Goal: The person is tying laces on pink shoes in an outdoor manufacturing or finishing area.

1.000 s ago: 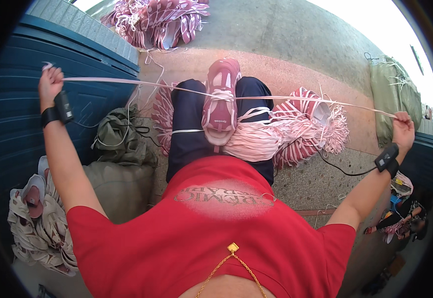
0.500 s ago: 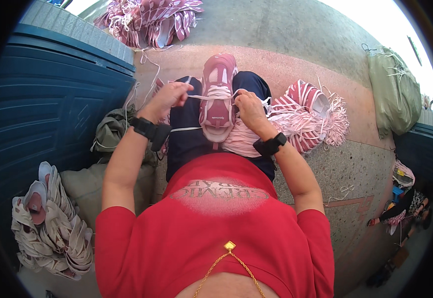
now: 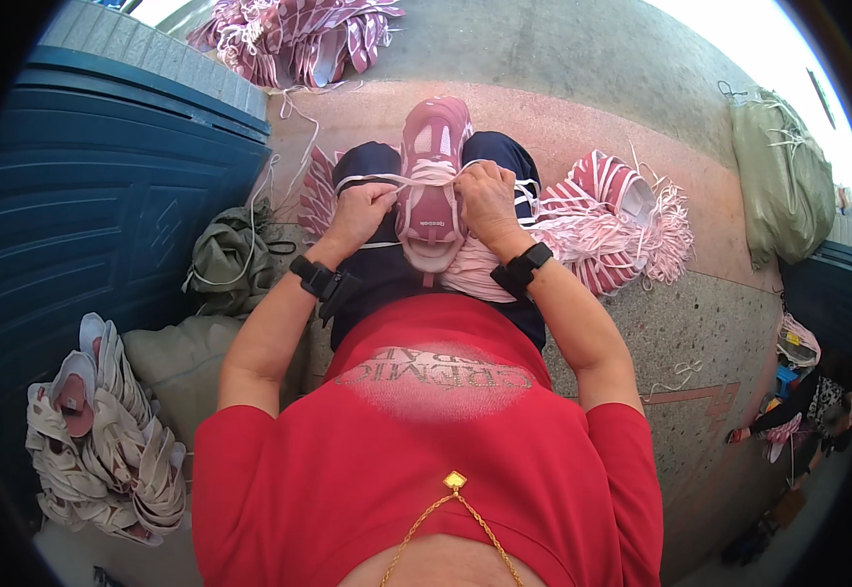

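A pink shoe upper lies between my knees, its toe end pointing away from me. White laces cross over its middle. Just left of the shoe, my left hand pinches a lace that runs across to the lacing. My right hand is closed at the shoe's right edge, fingertips on the lace by the eyelets. Beneath and beside my right wrist lies a bundle of pale pink laces. More striped pink uppers with laces are heaped right of my knee.
A pile of pink uppers lies on the floor at the far left. Beige uppers are stacked near left, beside a blue panelled door. A green sack stands at far right. Another person sits at the right edge.
My left hand has come down and nearer the shoe, its lace end drawn in toward the lacing. My right hand has moved slightly onto the shoe's edge.
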`<control>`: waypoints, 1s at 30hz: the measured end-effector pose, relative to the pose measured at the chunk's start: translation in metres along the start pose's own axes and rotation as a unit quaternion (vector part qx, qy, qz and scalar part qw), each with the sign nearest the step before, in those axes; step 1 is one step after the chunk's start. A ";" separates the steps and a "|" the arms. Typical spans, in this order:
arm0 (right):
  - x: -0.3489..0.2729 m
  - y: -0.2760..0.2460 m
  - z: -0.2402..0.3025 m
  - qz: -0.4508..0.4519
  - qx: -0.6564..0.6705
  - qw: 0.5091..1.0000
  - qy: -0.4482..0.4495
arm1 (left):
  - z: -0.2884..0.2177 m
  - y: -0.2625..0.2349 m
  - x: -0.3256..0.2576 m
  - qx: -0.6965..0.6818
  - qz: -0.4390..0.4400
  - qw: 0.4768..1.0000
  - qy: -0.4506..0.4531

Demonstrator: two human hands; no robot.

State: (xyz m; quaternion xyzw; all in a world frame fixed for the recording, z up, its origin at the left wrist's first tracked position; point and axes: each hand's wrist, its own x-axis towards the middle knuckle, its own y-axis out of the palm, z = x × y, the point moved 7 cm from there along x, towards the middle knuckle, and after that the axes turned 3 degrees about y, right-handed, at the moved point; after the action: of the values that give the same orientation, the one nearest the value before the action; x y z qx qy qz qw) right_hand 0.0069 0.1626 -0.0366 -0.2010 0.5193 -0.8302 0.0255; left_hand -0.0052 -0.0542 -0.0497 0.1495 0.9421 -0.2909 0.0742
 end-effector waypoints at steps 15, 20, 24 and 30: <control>-0.004 -0.001 -0.017 0.032 0.007 0.992 0.125 | -0.043 0.013 0.013 0.390 -0.042 0.888 0.240; -0.008 -0.012 0.008 0.008 -0.067 0.997 0.042 | -0.055 0.010 0.013 0.347 -0.093 0.914 0.187; -0.011 -0.007 0.012 0.083 -0.037 0.993 0.073 | -0.071 0.012 -0.008 0.377 -0.151 0.891 0.200; -0.010 0.007 -0.005 0.103 -0.007 0.993 0.056 | -0.058 0.019 -0.014 0.449 -0.085 0.879 0.133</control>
State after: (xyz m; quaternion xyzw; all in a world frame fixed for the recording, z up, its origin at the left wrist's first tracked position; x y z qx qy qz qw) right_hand 0.0135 0.1660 -0.0473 -0.0998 0.5437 -0.8295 0.0802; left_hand 0.0108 -0.0094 -0.0087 0.1231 0.7204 -0.6655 -0.1515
